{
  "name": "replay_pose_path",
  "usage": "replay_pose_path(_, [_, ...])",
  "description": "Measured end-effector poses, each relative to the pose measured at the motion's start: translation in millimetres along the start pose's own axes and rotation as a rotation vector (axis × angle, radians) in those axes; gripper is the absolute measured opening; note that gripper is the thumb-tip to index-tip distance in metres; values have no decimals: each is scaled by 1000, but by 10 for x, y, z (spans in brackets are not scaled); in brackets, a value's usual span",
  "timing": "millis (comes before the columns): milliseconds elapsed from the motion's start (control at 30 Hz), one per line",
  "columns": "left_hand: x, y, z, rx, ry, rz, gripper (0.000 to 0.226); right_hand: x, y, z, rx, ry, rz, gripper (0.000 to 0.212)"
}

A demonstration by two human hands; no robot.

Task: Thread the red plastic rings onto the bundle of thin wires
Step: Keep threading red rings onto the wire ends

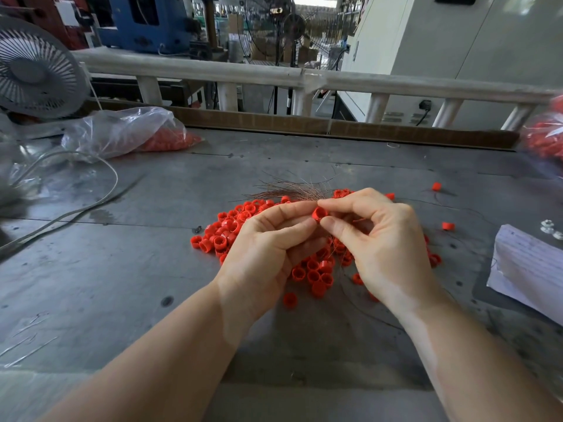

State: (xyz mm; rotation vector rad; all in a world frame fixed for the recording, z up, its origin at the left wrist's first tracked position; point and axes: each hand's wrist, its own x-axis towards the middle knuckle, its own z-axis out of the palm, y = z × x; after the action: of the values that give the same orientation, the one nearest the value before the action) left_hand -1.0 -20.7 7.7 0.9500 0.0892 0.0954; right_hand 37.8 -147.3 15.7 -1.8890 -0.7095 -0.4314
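right hand (387,239) pinches red ring (320,214) | left hand (268,248) holds wires (292,193)

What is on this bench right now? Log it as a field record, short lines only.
surface: grey metal workbench
held item: one red plastic ring, pinched by right hand
left hand: fingertips at the same ring, gripping the bundle of thin copper-coloured wires
wire tips: fan out up and left beyond the hands
loose stock: pile of red plastic rings under the hands
bag: clear plastic bag of red rings, far left
other: white paper stack, right edge
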Motion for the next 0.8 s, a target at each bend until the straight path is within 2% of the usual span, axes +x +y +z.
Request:
replay_pose_path(267, [25,18,-17,-158,-8,-64,25,17,4,-26,151,-18,58,31])
replay_pose_path(800, [18,39,-3,-201,-52,-135,24,17,26,-21,81,-20,9,19])
